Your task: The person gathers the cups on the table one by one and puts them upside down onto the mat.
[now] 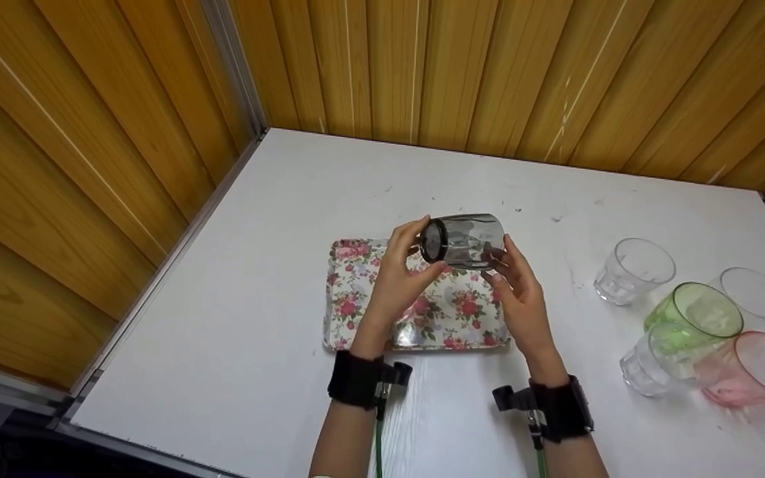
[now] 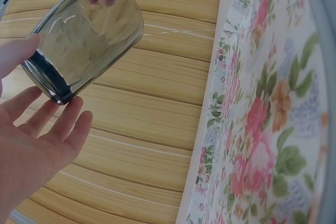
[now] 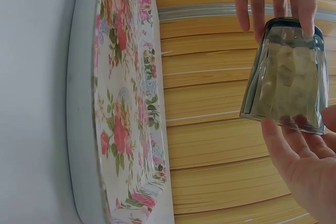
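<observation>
Above a floral tray (image 1: 349,318), both hands hold a smoky grey glass tumbler (image 1: 469,239) tipped on its side. At the dark, thick base end, my left hand (image 1: 399,275) grips with thumb and fingers on opposite sides. My right hand (image 1: 522,299) holds the rim end, its fingertips showing through the tinted wall. In the left wrist view the tumbler (image 2: 89,40) has its base between the left thumb and fingers. From the right wrist, the tumbler (image 3: 289,77) shows faceted walls, with the right fingers at its rim.
On the white table (image 1: 223,312), several glasses stand at the right: a clear one (image 1: 621,282), a green one (image 1: 668,312), a pink one (image 1: 728,378), and more clear ones. Wood-patterned panels (image 1: 422,73) wall the back and left sides.
</observation>
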Motion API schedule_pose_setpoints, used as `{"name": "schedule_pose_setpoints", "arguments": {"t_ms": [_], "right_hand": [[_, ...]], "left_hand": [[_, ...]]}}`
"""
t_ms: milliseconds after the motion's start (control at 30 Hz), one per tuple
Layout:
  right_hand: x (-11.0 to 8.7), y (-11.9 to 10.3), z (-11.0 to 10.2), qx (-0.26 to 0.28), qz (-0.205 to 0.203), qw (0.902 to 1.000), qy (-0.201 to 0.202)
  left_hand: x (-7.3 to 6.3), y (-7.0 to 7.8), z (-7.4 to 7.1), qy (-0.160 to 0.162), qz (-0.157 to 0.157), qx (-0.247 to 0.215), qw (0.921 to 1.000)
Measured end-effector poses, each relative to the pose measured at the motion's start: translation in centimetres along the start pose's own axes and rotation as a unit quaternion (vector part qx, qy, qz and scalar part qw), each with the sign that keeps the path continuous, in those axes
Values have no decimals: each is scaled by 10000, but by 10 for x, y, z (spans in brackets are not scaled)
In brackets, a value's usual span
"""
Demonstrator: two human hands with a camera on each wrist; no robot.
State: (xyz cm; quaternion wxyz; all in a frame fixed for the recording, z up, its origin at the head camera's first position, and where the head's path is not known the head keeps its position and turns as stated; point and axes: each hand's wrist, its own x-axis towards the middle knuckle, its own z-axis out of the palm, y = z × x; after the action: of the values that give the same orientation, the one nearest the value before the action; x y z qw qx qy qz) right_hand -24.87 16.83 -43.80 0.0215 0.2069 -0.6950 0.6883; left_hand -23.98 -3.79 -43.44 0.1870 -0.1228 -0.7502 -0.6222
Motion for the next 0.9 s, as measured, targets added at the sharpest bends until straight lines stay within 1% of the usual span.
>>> {"name": "schedule_pose_setpoints", "arguments": {"t_ms": [167, 267, 400, 533, 733, 833, 900], "right_hand": [[-1, 1, 0, 26, 9, 10000, 11], [-2, 1, 0, -20, 36, 10000, -16], [-3, 1, -2, -191, 4, 9998, -78], [-3, 2, -3, -337, -44, 9994, -121], [-4, 6, -3, -361, -94, 9991, -178], [-4, 9, -3, -464, -99, 9986, -241], [-4, 9, -3, -515, -80, 9983, -271]], "left_hand": [[-1, 0, 1, -24, 44, 82, 10000], [-2, 0, 0, -42, 9, 81, 10000], [-2, 0, 0, -46, -56, 51, 10000], [-3, 1, 0, 8, -37, 90, 10000], [-4, 0, 2, 99, 68, 322, 9994], [-3, -1, 3, 144, 207, 391, 9989], [-2, -1, 4, 171, 318, 329, 9988]]}}
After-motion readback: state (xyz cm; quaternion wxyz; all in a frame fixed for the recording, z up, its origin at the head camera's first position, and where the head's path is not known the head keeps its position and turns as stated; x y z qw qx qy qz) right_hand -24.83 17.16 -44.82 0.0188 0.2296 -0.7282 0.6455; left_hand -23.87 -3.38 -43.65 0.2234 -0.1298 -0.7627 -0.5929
